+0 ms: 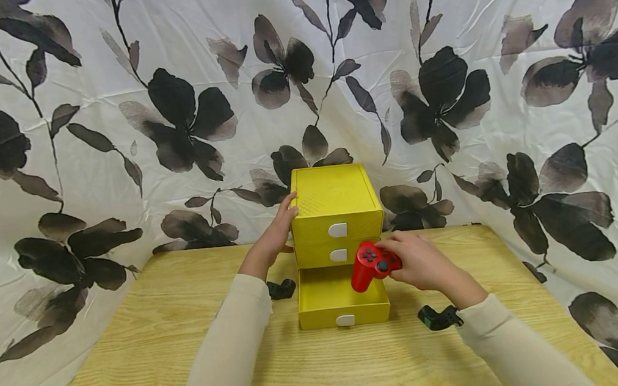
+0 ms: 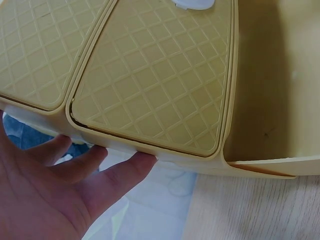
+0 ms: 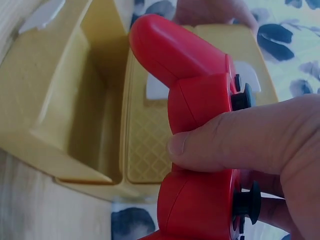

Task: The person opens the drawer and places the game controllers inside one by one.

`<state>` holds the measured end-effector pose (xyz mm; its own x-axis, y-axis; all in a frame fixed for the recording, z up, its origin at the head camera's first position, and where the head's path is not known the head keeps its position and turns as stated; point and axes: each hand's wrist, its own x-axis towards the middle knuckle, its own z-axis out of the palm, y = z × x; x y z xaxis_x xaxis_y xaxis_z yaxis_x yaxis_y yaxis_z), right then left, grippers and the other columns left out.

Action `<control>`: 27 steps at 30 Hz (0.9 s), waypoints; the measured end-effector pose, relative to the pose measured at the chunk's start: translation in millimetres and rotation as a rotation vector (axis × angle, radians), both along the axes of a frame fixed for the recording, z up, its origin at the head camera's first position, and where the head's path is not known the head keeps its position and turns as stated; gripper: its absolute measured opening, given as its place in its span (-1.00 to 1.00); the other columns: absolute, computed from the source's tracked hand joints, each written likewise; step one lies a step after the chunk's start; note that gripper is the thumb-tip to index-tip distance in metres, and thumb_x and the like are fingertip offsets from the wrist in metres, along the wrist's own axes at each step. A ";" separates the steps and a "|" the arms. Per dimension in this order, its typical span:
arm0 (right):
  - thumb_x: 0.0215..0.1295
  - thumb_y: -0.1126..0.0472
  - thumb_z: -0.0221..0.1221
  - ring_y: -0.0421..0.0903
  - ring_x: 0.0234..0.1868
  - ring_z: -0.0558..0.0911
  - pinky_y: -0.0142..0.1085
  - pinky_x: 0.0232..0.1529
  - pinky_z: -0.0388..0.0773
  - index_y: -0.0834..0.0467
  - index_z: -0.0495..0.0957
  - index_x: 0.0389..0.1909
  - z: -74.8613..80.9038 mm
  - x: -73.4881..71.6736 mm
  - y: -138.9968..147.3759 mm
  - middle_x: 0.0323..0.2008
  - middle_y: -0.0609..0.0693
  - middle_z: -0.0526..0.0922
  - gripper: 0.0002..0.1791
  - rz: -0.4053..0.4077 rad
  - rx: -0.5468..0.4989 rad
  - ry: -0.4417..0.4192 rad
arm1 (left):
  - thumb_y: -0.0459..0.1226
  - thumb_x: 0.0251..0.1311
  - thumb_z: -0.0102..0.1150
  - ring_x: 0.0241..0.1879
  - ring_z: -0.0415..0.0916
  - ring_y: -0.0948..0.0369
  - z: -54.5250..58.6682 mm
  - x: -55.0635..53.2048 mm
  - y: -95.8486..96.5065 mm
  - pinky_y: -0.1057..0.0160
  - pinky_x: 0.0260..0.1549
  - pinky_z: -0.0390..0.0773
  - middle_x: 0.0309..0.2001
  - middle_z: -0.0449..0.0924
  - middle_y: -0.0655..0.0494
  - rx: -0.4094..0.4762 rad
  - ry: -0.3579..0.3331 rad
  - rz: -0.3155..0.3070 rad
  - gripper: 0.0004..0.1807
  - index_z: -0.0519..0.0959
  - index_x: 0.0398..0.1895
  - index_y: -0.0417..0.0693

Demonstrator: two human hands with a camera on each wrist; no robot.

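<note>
A yellow three-drawer organizer point(image 1: 336, 190) stands on the table, its bottom drawer point(image 1: 345, 316) pulled out and the upper two closed. My right hand point(image 1: 420, 260) grips a red game controller point(image 1: 367, 267) by its middle, over the right side of the pulled-out drawer. In the right wrist view the thumb lies across the controller point(image 3: 195, 105), between its two black sticks. My left hand point(image 1: 271, 239) rests against the organizer's left side, fingers extended. The left wrist view shows those fingertips point(image 2: 142, 162) at the side edge, beside the closed drawer fronts point(image 2: 155, 75).
The wooden table point(image 1: 188, 326) runs to a floral cloth point(image 1: 302, 114) hanging behind and at both sides. White tabs point(image 1: 337, 230) mark the drawer fronts. Black wrist straps with devices point(image 1: 438, 318) show near both wrists.
</note>
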<state>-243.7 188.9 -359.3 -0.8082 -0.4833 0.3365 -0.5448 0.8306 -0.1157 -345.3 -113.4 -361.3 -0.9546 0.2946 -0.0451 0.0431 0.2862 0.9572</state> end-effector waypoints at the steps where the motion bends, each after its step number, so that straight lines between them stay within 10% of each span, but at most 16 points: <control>1: -0.20 0.14 0.36 -0.07 -0.15 0.52 -0.14 -0.17 0.35 -0.01 0.54 -0.01 0.5 0.5 -1.7 -0.12 -0.08 0.55 -0.43 0.003 0.002 0.003 | 0.30 0.19 -0.40 0.39 -0.11 -0.09 0.4 0.2 -0.1 -0.33 -0.08 0.34 0.44 -0.37 0.30 -0.001 -0.002 -0.005 -0.52 -0.17 0.18 0.93; 14: -0.19 0.14 0.35 -0.15 -0.14 0.49 -0.16 -0.13 0.33 -0.03 0.54 -0.01 3.8 1.1 -22.5 -0.17 -0.12 0.54 -0.43 0.033 0.019 0.048 | 0.15 0.32 -0.44 0.39 -0.18 -0.14 23.1 23.5 2.3 -0.39 0.02 0.20 0.45 -0.45 0.19 0.022 -0.029 -0.048 -0.44 -0.27 0.34 0.61; 27: -0.18 0.14 0.35 -0.16 -0.11 0.50 -0.10 -0.01 0.33 -0.04 0.54 0.00 3.0 -1.5 -40.0 -0.16 -0.12 0.55 -0.44 0.056 0.017 0.056 | 0.17 0.30 -0.44 0.39 -0.17 -0.12 19.0 16.0 2.6 -0.38 0.01 0.22 0.45 -0.43 0.22 0.018 -0.037 -0.034 -0.46 -0.24 0.32 0.68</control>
